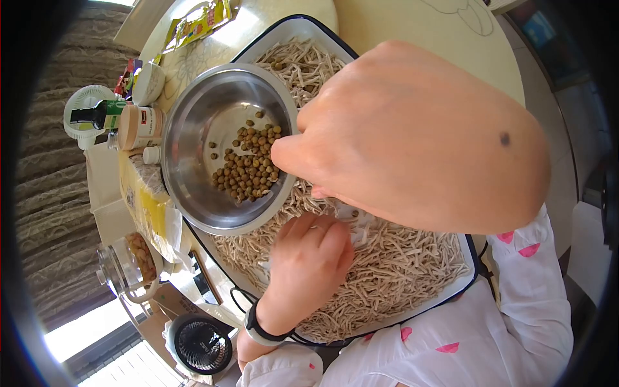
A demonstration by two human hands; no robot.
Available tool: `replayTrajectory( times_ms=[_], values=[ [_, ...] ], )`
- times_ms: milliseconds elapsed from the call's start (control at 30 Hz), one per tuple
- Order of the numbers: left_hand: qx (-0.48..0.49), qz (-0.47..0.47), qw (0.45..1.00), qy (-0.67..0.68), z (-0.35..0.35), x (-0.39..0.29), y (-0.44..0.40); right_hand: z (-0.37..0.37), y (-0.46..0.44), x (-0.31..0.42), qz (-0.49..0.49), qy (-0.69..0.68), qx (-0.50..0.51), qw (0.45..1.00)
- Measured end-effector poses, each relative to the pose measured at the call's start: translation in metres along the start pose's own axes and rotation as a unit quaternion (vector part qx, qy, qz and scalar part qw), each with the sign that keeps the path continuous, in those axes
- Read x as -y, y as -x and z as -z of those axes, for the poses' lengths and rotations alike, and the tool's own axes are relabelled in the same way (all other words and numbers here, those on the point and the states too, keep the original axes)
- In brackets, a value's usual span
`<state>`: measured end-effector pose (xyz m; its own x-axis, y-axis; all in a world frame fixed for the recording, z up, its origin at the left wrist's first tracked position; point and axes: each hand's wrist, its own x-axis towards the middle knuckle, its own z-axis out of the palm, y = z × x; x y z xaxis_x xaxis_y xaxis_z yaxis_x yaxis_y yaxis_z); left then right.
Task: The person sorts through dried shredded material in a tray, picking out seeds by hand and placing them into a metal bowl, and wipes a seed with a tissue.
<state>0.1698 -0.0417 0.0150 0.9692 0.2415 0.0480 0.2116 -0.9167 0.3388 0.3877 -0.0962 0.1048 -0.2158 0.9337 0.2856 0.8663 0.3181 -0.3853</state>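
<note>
A steel bowl [193, 122] holds many round brown-green pellets [248, 171] and rests over the left part of a white tray with a dark rim [467, 258]. Pale dry strips [400, 264] fill much of the tray. My right hand [412, 138], large and close to the camera, is above the bowl's right edge with its fingers curled; what they hold, if anything, is hidden. My left hand [313, 248], with a band on the wrist, reaches into the strips below the bowl. Its fingers are bent together, and their tips are hidden among the strips.
On the round table [412, 26] are a yellow packet [196, 26], a white cup [148, 84], a jar with a pink lid [138, 127] and a green-labelled bottle [109, 115]. A glass jug [126, 264] and a black fan [203, 344] are at lower left.
</note>
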Motion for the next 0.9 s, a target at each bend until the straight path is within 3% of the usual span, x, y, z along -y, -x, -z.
replayTrajectory(
  times_ms=[67, 267, 500, 900],
  values=[
    [-0.014, 0.028, 0.998, 0.050, 0.007, 0.002, 0.004, 0.001, 0.001, -0.001, 0.001, 0.001, 0.004, 1.000],
    [0.021, -0.006, 0.999, 0.040, 0.021, 0.000, -0.007, -0.018, 0.001, -0.003, 0.010, 0.075, 0.021, 0.997],
    [0.041, -0.071, 0.995, -0.053, -0.002, 0.001, -0.016, 0.000, 0.002, -0.004, 0.013, 0.024, 0.002, 1.000],
    [0.026, -0.045, 0.999, 0.001, 0.003, -0.001, -0.015, -0.014, 0.005, -0.007, -0.004, 0.048, -0.006, 0.999]
  ],
)
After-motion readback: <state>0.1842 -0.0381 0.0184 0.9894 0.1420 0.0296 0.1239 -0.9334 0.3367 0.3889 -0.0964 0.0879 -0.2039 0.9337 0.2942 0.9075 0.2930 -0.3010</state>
